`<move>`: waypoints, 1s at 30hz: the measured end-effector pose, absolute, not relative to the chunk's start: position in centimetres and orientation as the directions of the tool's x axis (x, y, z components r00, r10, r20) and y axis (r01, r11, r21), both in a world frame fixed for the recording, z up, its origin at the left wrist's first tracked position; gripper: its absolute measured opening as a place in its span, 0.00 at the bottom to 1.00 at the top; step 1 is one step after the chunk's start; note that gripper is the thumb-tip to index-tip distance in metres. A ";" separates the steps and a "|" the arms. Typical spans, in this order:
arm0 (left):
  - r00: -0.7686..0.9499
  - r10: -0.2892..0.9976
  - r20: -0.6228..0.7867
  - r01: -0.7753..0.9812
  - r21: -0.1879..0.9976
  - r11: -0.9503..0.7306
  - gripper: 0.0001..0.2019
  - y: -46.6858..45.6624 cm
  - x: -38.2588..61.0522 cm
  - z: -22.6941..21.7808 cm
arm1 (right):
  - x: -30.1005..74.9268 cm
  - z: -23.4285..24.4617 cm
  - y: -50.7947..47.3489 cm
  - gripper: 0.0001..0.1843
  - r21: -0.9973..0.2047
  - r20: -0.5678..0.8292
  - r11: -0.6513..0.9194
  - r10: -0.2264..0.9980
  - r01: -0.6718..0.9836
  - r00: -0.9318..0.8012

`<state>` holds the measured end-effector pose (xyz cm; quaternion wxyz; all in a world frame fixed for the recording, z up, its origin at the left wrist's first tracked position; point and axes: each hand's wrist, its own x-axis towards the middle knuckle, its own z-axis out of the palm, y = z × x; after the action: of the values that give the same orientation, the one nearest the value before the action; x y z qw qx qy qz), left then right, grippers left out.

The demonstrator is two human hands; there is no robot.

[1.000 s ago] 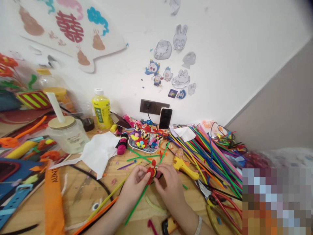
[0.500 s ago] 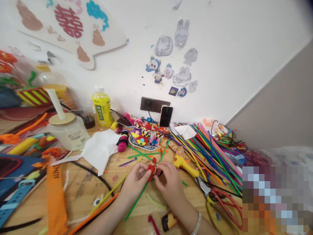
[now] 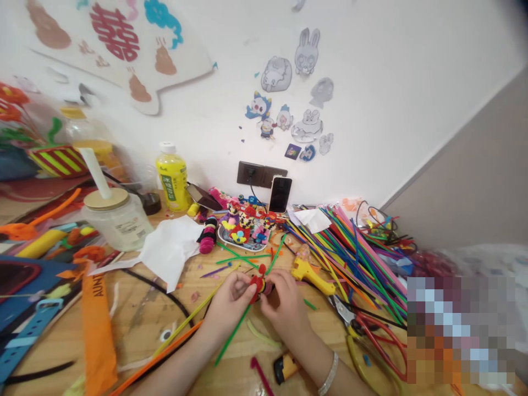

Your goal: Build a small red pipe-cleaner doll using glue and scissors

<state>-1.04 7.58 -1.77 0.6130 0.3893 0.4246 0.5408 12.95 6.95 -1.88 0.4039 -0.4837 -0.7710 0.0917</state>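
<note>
A small red, yellow and black pipe-cleaner figure (image 3: 259,287) sits between my hands, partly hidden by my fingers. My left hand (image 3: 231,297) pinches its left side, and my right hand (image 3: 284,309) grips its right side, with a silver bangle (image 3: 329,374) on that wrist. A green pipe cleaner (image 3: 231,335) runs beneath my left hand. Just beyond my right hand lies a yellow glue gun (image 3: 311,278). A white tissue sheet (image 3: 169,247) lies to the left of my hands.
On the wooden table (image 3: 132,352), a dense pile of coloured pipe cleaners (image 3: 355,258) fills the right. Red-handled pliers (image 3: 371,335) lie near it. Behind stand a tray of pipe-cleaner figures (image 3: 243,234), a yellow bottle (image 3: 172,177), a lidded glass jar (image 3: 117,220) and a phone (image 3: 279,194).
The whole scene has drifted slightly upward in view as my head moved. Both hands stay closed on the figure, with little visible movement of the fingers.
</note>
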 end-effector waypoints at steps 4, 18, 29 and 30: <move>0.062 0.993 -0.104 -0.329 0.937 0.119 0.14 7.6 -1.0 -1.8 | 12.9 -2.0 7.0 0.11 -0.540 0.536 0.517 0.820 0.664 -0.201; 0.086 0.991 -0.101 -0.350 0.928 0.125 0.15 7.7 -1.0 -2.0 | 12.7 -1.9 7.0 0.12 -0.584 0.518 0.502 0.836 0.638 -0.183; 0.092 0.988 -0.123 -0.358 0.922 0.148 0.17 7.5 -0.9 -1.6 | 12.8 -1.9 7.0 0.13 -0.571 0.556 0.536 0.810 0.621 -0.187; 0.090 0.988 -0.123 -0.359 0.922 0.148 0.17 7.5 -0.9 -1.6 | 12.8 -2.0 7.0 0.14 -0.562 0.561 0.540 0.805 0.626 -0.192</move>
<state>-0.95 7.48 -1.62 0.6337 0.3790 0.4152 0.5314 12.81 6.96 -1.96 0.4303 -0.4678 -0.7649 0.1043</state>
